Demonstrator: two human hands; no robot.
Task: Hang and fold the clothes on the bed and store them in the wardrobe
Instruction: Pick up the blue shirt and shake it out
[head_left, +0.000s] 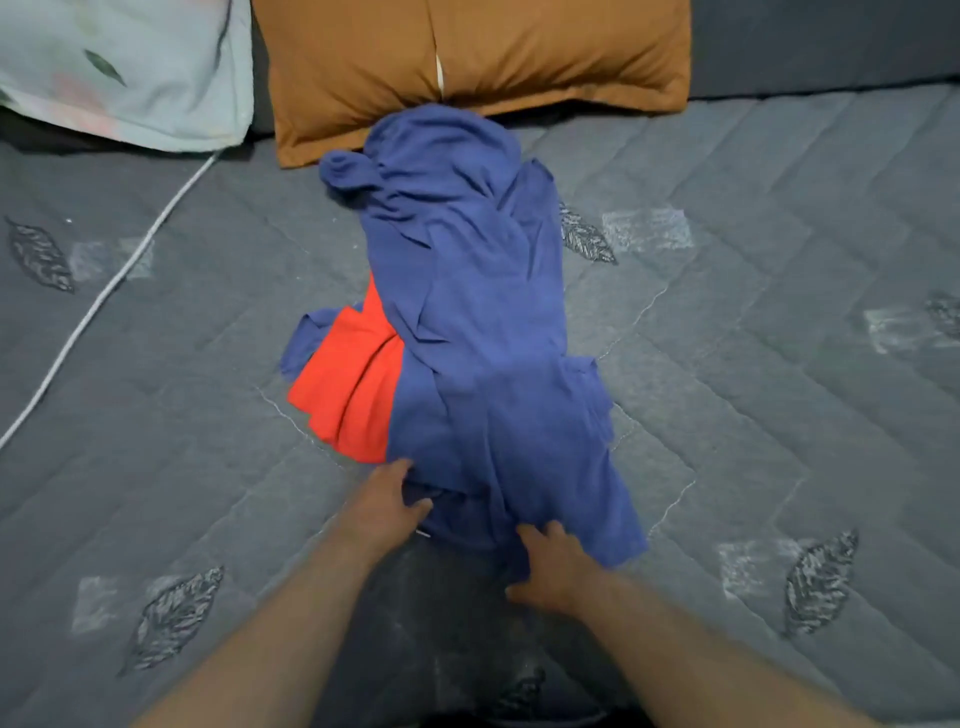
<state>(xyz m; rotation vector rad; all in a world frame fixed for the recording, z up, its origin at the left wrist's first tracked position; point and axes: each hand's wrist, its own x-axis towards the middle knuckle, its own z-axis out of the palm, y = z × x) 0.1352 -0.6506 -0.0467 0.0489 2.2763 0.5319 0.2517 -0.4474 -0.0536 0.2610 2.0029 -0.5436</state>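
Blue garment (483, 322) crumpled lengthwise on bed, red garment (348, 384) beneath.

Dim, flat indoor light, soft shadows; slight blur all over, quilt lines bowing at the wide-angle edges.
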